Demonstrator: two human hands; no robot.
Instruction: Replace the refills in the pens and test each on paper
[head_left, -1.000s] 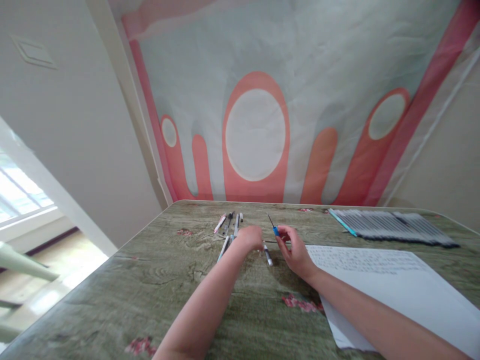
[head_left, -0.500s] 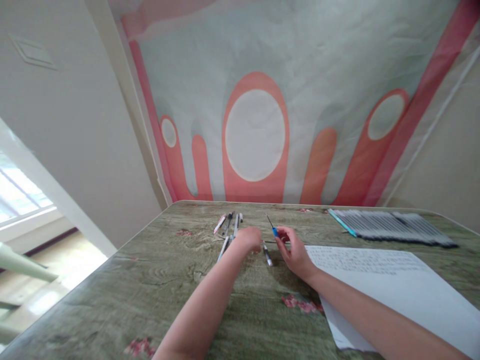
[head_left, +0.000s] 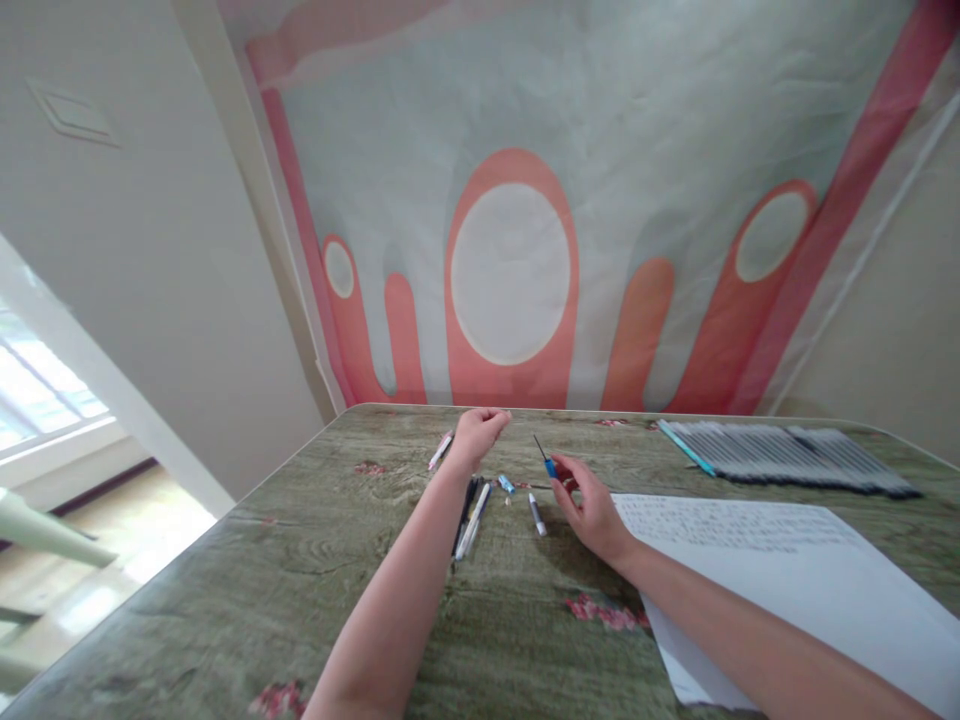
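Observation:
My right hand (head_left: 589, 500) pinches the blue part of a thin pen piece (head_left: 551, 467), whose dark tip points up and left. Farther back, my left hand (head_left: 481, 436) is closed above the table, its fingertips pressed together; what they hold, if anything, is too small to make out. Beneath and beside my left forearm lie several pens (head_left: 473, 522). A pink and white pen (head_left: 441, 450) rests left of my left hand. Between my hands are a short light-blue piece (head_left: 506, 484) and a grey and white pen part (head_left: 537, 514).
A wood-patterned table (head_left: 315, 560) spans the view, with a wall behind it. Handwritten white paper (head_left: 780, 580) lies under my right forearm. At the back right is a row of many grey pens (head_left: 802, 458), with a turquoise one (head_left: 686, 447) at its left end.
My left hand has moved back and slightly left, away from the middle. The light-blue piece it covered now shows, and pens near my left forearm lie differently. My right hand has barely moved.

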